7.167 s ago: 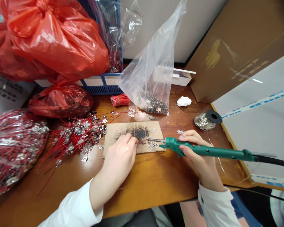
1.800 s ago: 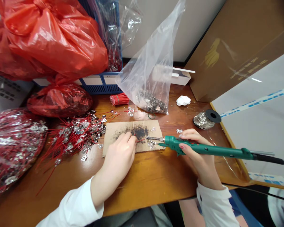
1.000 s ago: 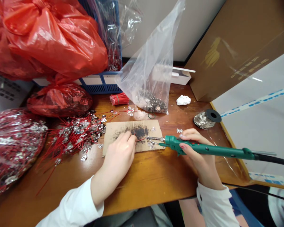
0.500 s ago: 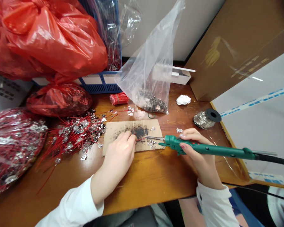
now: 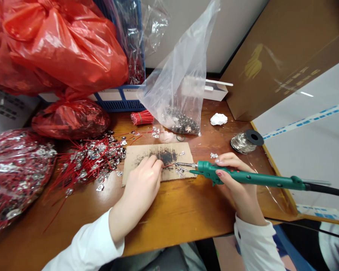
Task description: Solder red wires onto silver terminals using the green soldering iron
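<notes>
My right hand (image 5: pixel 235 175) is closed around a green soldering iron (image 5: pixel 260 179), its metal tip pointing left over the scorched cardboard (image 5: pixel 147 150). Between the fingers of my left hand (image 5: pixel 145 178) is a short red wire (image 5: pixel 168 165), pinched at its left end. The wire's free end meets the iron's tip, where a thin solder feed tube also ends. Whatever lies right at the tip is too small to make out. Small metal terminals (image 5: pixel 180 172) lie on the cardboard just below the tip.
A heap of red wires with metal terminals (image 5: pixel 93 158) spreads at left, beside filled plastic bags (image 5: pixel 17 177). Behind the cardboard are a bundle of red wires (image 5: pixel 142 117) and a clear bag (image 5: pixel 183 120). A solder spool (image 5: pixel 245 142) stands at right near a cardboard box (image 5: pixel 271 56).
Both hands keep almost the same place. The soldering iron has shifted very slightly, its tip still at the end of the red wire.
</notes>
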